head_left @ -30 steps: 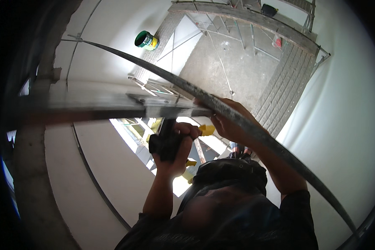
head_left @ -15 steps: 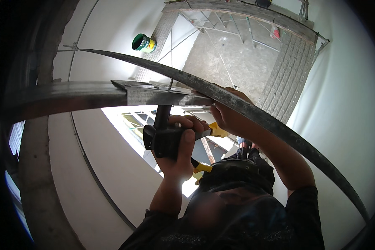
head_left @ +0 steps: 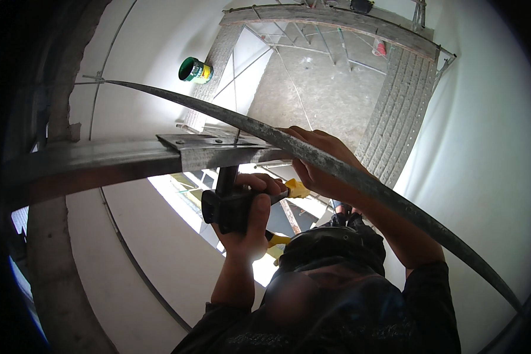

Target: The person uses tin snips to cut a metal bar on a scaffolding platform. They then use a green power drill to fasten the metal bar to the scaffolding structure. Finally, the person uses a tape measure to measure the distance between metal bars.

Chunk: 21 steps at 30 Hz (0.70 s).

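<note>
A shiny metal channel (head_left: 100, 156) comes in from the left, with an overlapping piece (head_left: 209, 154) showing round fastener heads. Beneath that overlap, my left hand (head_left: 251, 218) is closed around a black hand tool (head_left: 233, 207) with yellow-ended handles (head_left: 297, 189). The tool's upright black neck (head_left: 227, 179) reaches the channel's underside; whether they touch is unclear. My right hand (head_left: 318, 156) pinches the channel's right end, thumb below and fingers above. A long dark curved bar (head_left: 348, 162) crosses in front of this hand and partly hides it.
Scaffold planks (head_left: 398, 112) and a wooden beam (head_left: 330, 20) surround a concrete floor (head_left: 307, 82) far below. A green and yellow bucket (head_left: 196, 71) stands on the left plank. White walls (head_left: 478, 153) rise on both sides, and a bright opening lies under my hands.
The channel's left part sits lower in view, and the bucket and scaffold have shifted slightly left. Both hands keep their holds, with the tool under the overlap.
</note>
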Each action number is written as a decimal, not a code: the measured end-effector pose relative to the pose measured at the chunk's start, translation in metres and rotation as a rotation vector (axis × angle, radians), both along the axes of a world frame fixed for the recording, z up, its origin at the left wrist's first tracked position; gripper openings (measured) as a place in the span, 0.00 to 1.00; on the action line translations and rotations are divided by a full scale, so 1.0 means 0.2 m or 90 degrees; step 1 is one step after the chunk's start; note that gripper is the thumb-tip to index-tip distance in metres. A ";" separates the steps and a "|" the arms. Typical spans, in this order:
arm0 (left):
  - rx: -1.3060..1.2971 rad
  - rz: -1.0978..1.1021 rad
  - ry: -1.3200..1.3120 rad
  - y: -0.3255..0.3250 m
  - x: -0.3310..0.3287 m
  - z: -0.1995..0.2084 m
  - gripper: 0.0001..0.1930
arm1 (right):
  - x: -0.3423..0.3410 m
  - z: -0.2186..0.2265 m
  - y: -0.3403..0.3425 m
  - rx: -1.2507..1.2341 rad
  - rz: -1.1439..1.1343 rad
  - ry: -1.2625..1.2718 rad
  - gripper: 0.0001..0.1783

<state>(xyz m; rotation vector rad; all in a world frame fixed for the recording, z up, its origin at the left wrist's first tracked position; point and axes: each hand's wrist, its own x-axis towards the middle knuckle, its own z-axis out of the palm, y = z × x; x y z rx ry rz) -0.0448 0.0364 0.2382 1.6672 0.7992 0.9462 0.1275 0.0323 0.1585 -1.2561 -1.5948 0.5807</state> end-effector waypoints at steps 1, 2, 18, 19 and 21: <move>-0.002 -0.008 0.001 0.01 0.00 0.00 0.11 | 0.01 0.01 0.00 -0.023 0.012 0.002 0.21; -0.003 -0.016 0.002 0.02 0.00 0.00 0.11 | 0.02 0.01 -0.01 -0.045 0.023 0.005 0.22; -0.140 0.011 -0.045 0.01 0.00 0.03 0.08 | 0.21 0.43 0.09 0.246 0.468 0.516 0.29; -0.132 0.011 -0.045 0.01 -0.01 0.04 0.08 | 0.18 0.38 0.10 0.270 0.487 0.592 0.30; -0.120 0.014 -0.043 0.01 -0.03 0.02 0.08 | 0.17 0.39 0.09 0.291 0.490 0.611 0.31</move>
